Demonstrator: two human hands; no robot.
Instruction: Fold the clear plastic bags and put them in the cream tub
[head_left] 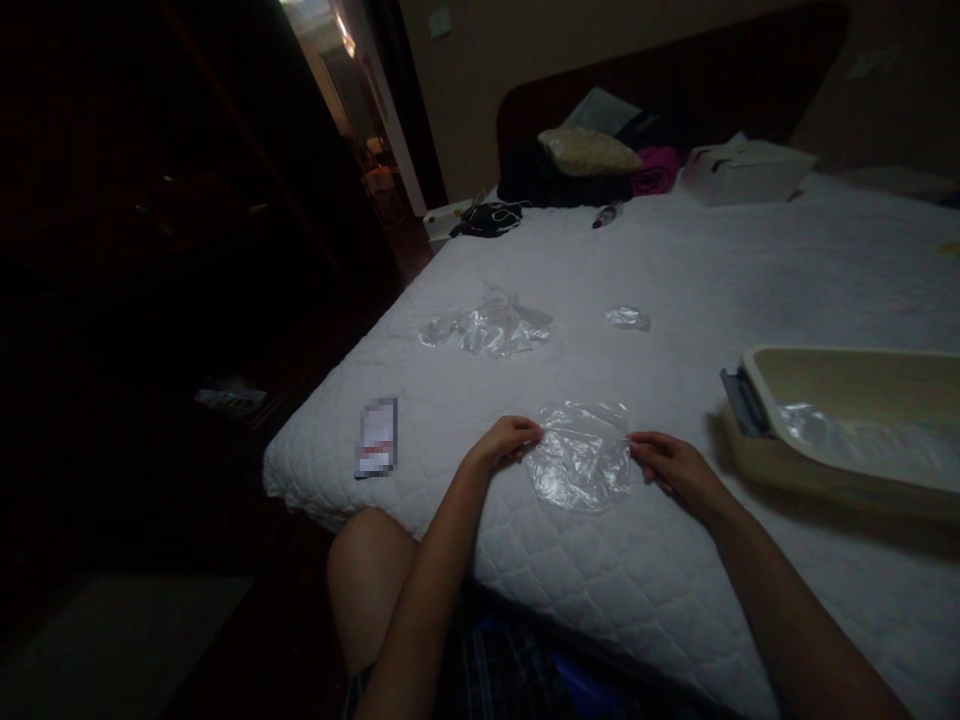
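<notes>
A clear, crinkled plastic sheet or bag (581,465), roundish in outline, is spread between my two hands over the near part of the bed. My left hand (514,440) pinches its left edge with thumb and fingers. On the opposite side, my right hand (671,468) grips the right edge between the fingertips. Farther back on the quilted white cover lies a crumpled heap of clear plastic (491,325). To the right of that heap rests a small folded piece of clear plastic (628,318).
A cream plastic bin (825,475) with a grey handle stands at right, clear plastic inside. A phone-like rectangle (376,438), blurred out, lies left on the quilted bed cover (675,590). A white box (750,170) and a beige pillow-like bundle (589,150) sit near the headboard (675,70).
</notes>
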